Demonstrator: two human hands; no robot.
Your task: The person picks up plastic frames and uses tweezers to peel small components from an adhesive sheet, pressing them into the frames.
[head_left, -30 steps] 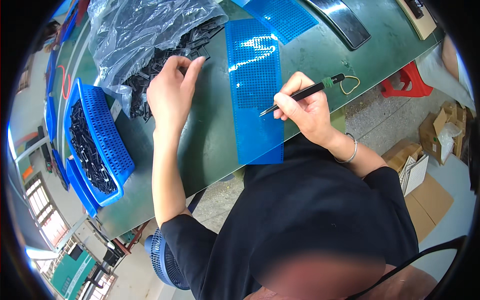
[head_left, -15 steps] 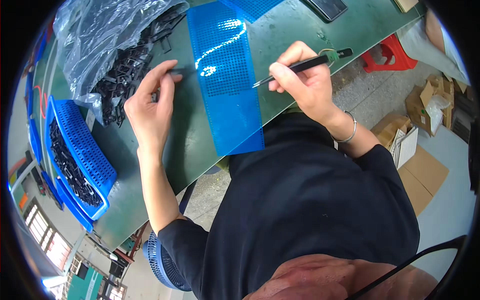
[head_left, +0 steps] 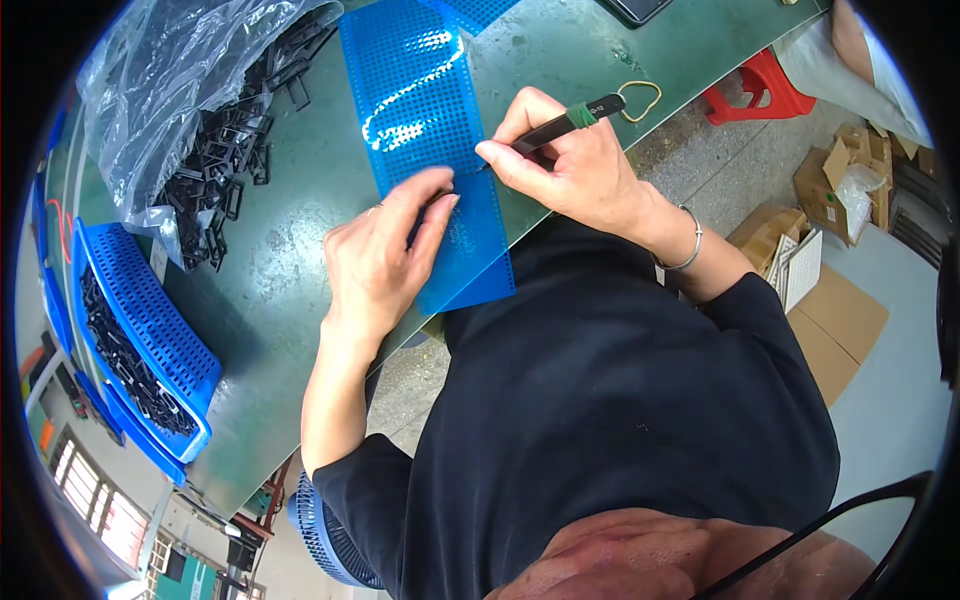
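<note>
Over the blue perforated sheet (head_left: 470, 245), my left hand (head_left: 372, 268) is closed, with thumb and forefinger pinched on a small black piece whose shape is mostly hidden. My right hand (head_left: 590, 180) grips black tweezers (head_left: 550, 132) wrapped with green near the back end. Their tips point down toward the sheet's right edge, close to the left fingertips; what lies between the tips is too small to tell. Beyond my left hand, loose black rectangular frames (head_left: 215, 165) spill from a clear plastic bag (head_left: 165, 90).
A blue basket (head_left: 160, 305) of small black parts stands at the left on the green table (head_left: 265, 390). A yellowish rubber band (head_left: 645, 103) lies past my right hand, and a phone (head_left: 638, 8) farther back. Off the table are a red stool (head_left: 765, 92) and cardboard boxes (head_left: 835, 185).
My left hand has come right, from beside the frames to over the blue sheet. My right hand and the tweezers have shifted left, and the two hands are now close together. The view has shifted slightly.
</note>
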